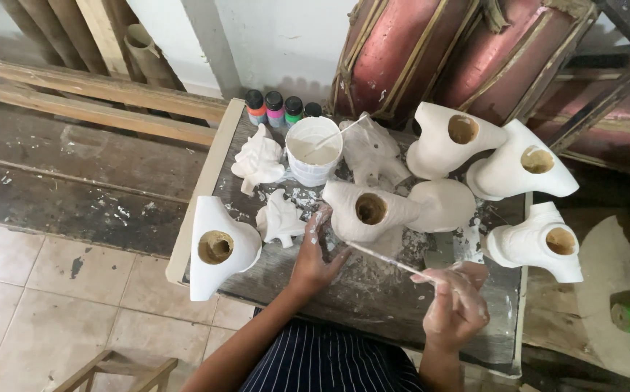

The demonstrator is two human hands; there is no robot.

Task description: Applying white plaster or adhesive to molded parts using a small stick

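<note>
My left hand (313, 255) rests against the near side of a white hollow figure (380, 210) that lies on its side on the paint-spattered work board (373, 290), steadying it. My right hand (454, 301), smeared with white, grips a thin paintbrush (384, 260) whose tip reaches the underside of that figure. A white paint bucket (313, 149) with a stick in it stands just behind.
Several white hollow figures ring the board: one at the near left (217, 247), others at the right (540, 243) and back right (521, 163). Small paint bottles (275, 107) line the back edge. Red drums (474, 51) lean behind. Tiled floor lies to the left.
</note>
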